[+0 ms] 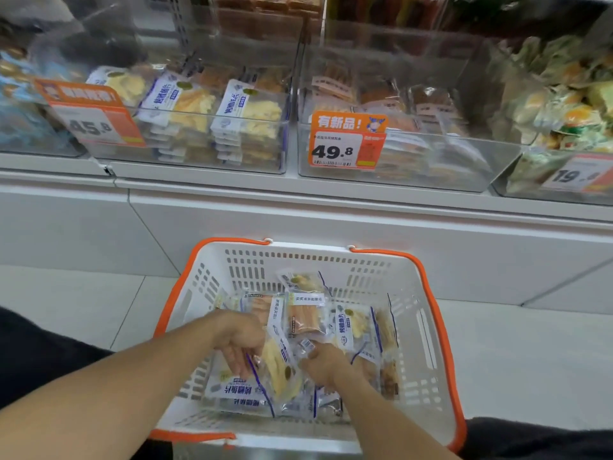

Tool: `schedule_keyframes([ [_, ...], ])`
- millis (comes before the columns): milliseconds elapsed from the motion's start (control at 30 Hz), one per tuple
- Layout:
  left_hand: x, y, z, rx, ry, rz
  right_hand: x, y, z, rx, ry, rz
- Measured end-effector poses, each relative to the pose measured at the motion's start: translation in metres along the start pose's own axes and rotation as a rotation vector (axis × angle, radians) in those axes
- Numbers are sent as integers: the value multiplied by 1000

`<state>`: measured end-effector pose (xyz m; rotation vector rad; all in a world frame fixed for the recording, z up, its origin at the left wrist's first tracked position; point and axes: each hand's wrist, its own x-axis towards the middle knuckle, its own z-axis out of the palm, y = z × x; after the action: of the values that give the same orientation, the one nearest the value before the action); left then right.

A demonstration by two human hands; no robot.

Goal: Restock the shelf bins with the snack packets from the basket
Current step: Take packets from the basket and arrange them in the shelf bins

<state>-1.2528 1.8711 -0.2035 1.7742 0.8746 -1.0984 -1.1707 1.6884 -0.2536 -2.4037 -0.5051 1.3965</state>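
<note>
Both hands reach into the white slatted plastic basket: the left hand grips a glossy snack packet, the right hand seemingly pinches a crinkly clear one.

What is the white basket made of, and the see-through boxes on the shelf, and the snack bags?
The basket looks like hard white plastic with a dull finish: its walls have moulded slots, with an orange rim. The shelf bins seem clear, stiff plastic, maybe acrylic; you see packets through them and light glints on the walls. The snack packets look like thin shiny plastic film that crinkles and shows the food inside.
</note>
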Motion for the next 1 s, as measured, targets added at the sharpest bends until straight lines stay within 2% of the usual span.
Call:
schedule_keyframes([
  [33, -9, 1, -8, 62, 4, 18, -1, -4, 2, 71, -40, -8],
  [133, -40, 5, -36, 183, 22, 107, 0, -21, 4, 504, -259, -35],
  [200, -68, 10, -59, 214, 89, 159, -3, -32, -5, 684, -331, -108],
  [267, -96, 16, -81, 229, 149, 208, -5, -42, -17, 822, -323, -204],
  [400, -140, 24, -110, 211, 161, 300, -18, -66, -45, 1018, -274, -415],
  [500, -161, 31, -126, 164, 252, 445, -36, -86, -71, 988, -162, -563],
  [600, -181, 43, -134, 0, 246, 610, -54, -102, -96, 910, -87, -697],
  [733, -196, 45, -139, 21, 198, 673, -83, -124, -126, 882, 145, -784],
  [833, -200, 43, -144, 34, 278, 699, -102, -146, -135, 879, 426, -782],
  [933, -203, 42, -148, -154, 384, 777, -117, -165, -139, 684, 829, -800],
  [1000, -206, 39, -151, -336, 434, 842, -126, -178, -141, 470, 946, -857],
])
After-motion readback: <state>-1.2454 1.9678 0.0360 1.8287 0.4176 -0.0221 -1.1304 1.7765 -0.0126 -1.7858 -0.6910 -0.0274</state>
